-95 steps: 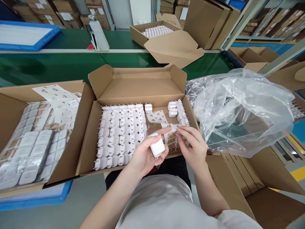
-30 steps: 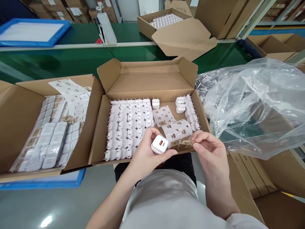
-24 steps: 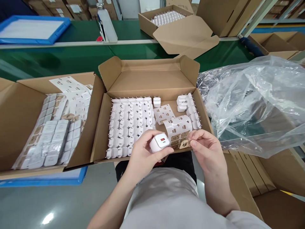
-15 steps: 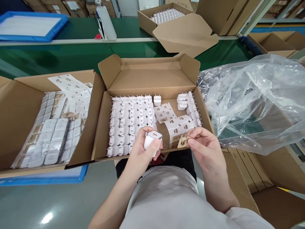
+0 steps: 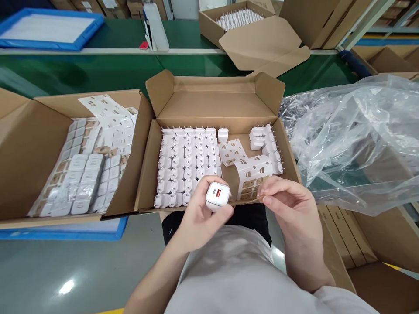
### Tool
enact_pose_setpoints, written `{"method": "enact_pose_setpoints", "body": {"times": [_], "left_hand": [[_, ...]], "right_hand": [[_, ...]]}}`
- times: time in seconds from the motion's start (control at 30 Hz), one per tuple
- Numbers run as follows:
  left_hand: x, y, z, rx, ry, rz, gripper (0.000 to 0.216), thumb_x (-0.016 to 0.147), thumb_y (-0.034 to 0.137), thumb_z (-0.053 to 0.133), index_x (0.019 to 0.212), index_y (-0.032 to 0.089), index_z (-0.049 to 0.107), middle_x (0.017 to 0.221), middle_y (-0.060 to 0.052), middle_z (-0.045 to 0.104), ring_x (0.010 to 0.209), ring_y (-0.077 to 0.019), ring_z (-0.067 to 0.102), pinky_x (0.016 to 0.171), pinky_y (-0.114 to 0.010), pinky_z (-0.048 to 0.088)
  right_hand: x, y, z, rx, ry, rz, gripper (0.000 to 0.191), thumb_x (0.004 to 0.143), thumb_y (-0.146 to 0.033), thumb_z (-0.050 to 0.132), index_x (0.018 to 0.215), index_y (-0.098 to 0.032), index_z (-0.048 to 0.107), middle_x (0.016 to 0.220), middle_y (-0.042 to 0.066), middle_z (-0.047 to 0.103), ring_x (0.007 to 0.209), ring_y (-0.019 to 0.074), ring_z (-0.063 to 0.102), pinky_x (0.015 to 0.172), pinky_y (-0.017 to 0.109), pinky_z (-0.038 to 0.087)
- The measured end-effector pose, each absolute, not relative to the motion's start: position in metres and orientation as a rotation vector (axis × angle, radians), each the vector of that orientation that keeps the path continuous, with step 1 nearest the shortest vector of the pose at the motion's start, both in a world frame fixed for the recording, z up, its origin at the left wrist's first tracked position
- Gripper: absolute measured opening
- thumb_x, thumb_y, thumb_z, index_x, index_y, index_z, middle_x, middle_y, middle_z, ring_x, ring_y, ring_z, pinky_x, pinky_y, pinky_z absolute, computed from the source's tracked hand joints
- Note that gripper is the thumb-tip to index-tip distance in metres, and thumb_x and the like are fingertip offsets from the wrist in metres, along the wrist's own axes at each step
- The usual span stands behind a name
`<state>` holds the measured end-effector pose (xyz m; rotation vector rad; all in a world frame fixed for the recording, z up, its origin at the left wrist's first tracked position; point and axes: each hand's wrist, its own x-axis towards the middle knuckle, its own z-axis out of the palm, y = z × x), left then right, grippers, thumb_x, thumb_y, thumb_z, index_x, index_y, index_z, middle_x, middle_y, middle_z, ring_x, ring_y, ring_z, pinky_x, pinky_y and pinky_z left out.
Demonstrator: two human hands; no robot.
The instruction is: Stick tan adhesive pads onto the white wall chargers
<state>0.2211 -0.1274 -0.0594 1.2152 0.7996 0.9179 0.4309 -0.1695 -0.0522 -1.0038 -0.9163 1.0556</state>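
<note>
My left hand (image 5: 200, 216) is closed round a white USB charger (image 5: 217, 196), its face with a red port and a narrow slot turned up toward me. Between the thumb and forefinger of my right hand (image 5: 291, 207) is a small tan sticker (image 5: 254, 200), now seen almost edge-on. Both hands hover over the near edge of a cardboard box (image 5: 144, 174). Inside that box, rows of white chargers (image 5: 188, 161) fill the left side, and a smaller group (image 5: 269, 144) lines the right. A curled sticker sheet (image 5: 254, 168) lies near my right hand, with a flatter sheet (image 5: 232, 151) behind it.
On the left, an open carton (image 5: 39, 152) contains white pieces in clear plastic and sticker sheets. Crumpled clear plastic (image 5: 353, 131) covers the right side. Behind are a green bench (image 5: 124, 69), another carton of chargers (image 5: 209, 30) and a blue-framed tray (image 5: 81, 37).
My left hand has turned the charger so its port face shows more fully. The sticker in my right hand has tilted from face-on to edge-on. The whole view has shifted slightly.
</note>
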Motion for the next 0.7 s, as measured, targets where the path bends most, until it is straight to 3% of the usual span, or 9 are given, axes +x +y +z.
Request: {"method": "enact_pose_setpoints", "body": {"times": [0.13,0.27,0.37,0.5,0.63,0.7], "left_hand": [[0.226,-0.126,-0.059,1.413,0.901,0.999,0.029,0.088,0.028,0.090,0.093,0.024,0.062,0.087,0.001,0.066,0.075,-0.0150,0.061,0.071,-0.027,0.051],[0.222,-0.122,-0.057,1.607,0.850,1.010,0.030,0.086,0.031,0.094,0.112,0.025,0.079,0.105,-0.007,0.075,0.096,-0.0230,0.071,0.088,-0.034,0.058],[0.219,-0.124,-0.056,1.616,0.810,0.955,0.039,0.092,0.029,0.089,0.128,0.027,0.077,0.106,-0.007,0.077,0.095,-0.0223,0.072,0.090,-0.034,0.059],[0.218,-0.130,-0.059,1.482,0.773,0.902,0.034,0.094,0.035,0.087,0.120,0.025,0.067,0.113,-0.009,0.076,0.096,-0.0215,0.073,0.082,-0.031,0.059],[0.219,-0.130,-0.063,1.636,0.793,0.984,0.041,0.086,0.039,0.096,0.117,0.027,0.073,0.141,-0.014,0.070,0.129,-0.0304,0.069,0.097,-0.037,0.060],[0.219,-0.128,-0.064,1.772,0.845,0.999,0.042,0.083,0.039,0.098,0.120,0.029,0.080,0.136,-0.012,0.074,0.125,-0.0307,0.069,0.102,-0.040,0.059]], "right_hand": [[0.431,-0.172,-0.049,-1.013,-0.936,1.039,0.010,0.085,-0.022,0.094,0.085,-0.029,0.087,0.077,0.001,0.076,0.073,0.0170,0.070,0.066,0.030,0.059],[0.434,-0.180,-0.052,-1.010,-0.966,0.979,0.009,0.088,-0.023,0.093,0.089,-0.030,0.088,0.082,0.002,0.079,0.079,0.0187,0.074,0.073,0.033,0.061],[0.436,-0.184,-0.054,-1.030,-0.952,0.952,0.009,0.087,-0.025,0.095,0.090,-0.031,0.088,0.084,0.002,0.079,0.083,0.0192,0.074,0.078,0.035,0.062],[0.434,-0.185,-0.053,-1.050,-0.921,0.933,0.010,0.086,-0.028,0.096,0.087,-0.029,0.087,0.083,0.002,0.078,0.085,0.0188,0.074,0.080,0.034,0.062],[0.432,-0.185,-0.050,-1.041,-0.901,0.954,0.009,0.088,-0.026,0.094,0.088,-0.029,0.086,0.086,0.002,0.080,0.088,0.0176,0.075,0.083,0.031,0.063],[0.432,-0.186,-0.050,-1.029,-0.890,0.981,0.009,0.090,-0.025,0.094,0.089,-0.029,0.086,0.088,0.002,0.080,0.089,0.0163,0.075,0.083,0.029,0.062]]}}
